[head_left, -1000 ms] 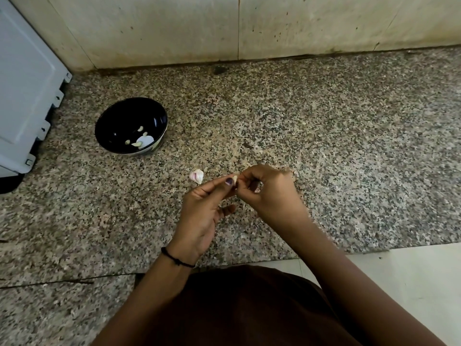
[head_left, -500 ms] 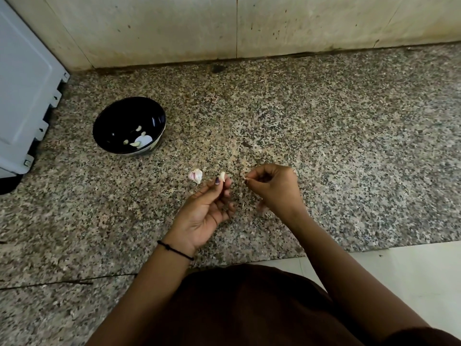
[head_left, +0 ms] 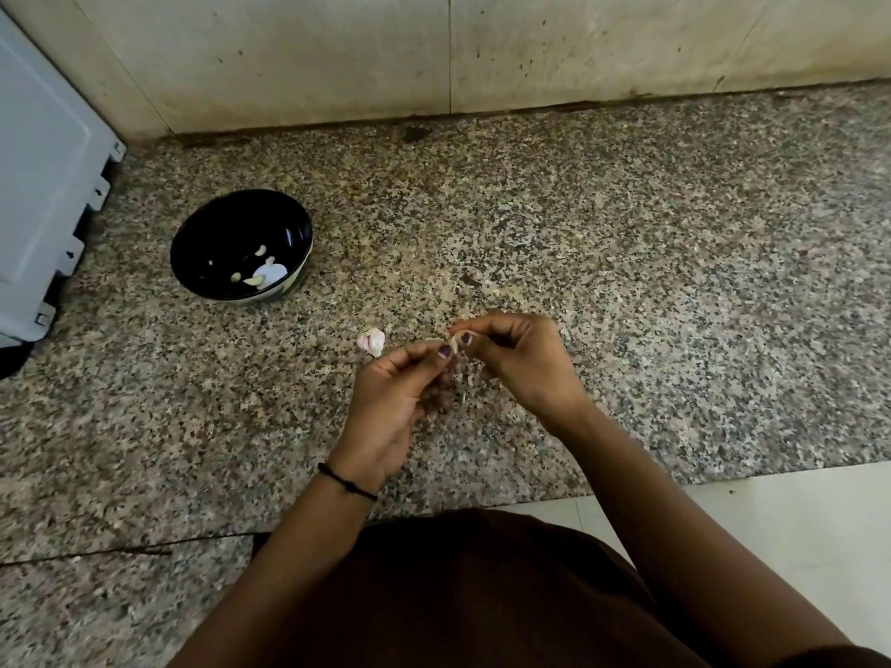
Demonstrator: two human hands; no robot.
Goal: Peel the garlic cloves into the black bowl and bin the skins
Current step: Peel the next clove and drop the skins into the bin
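Over granite (head_left: 627, 282), left hand (head_left: 385, 402) and right hand (head_left: 525, 364) pinch 1 pale, papery garlic clove (head_left: 453, 340).

Over my feed, the bench (head_left: 627, 282) was a speckled granite slab that ran back to a stained wall (head_left: 578, 45). On it I saw a black bowl (head_left: 219, 238) standing upright toward the left rear. A small pink-white clump of unpeeled garlic (head_left: 371, 341) lay alone nearer the front edge, well apart from the bowl. A white appliance casing (head_left: 43, 185) stood at the far left. A thin dark seam (head_left: 120, 552) crossed the slab's near left part.
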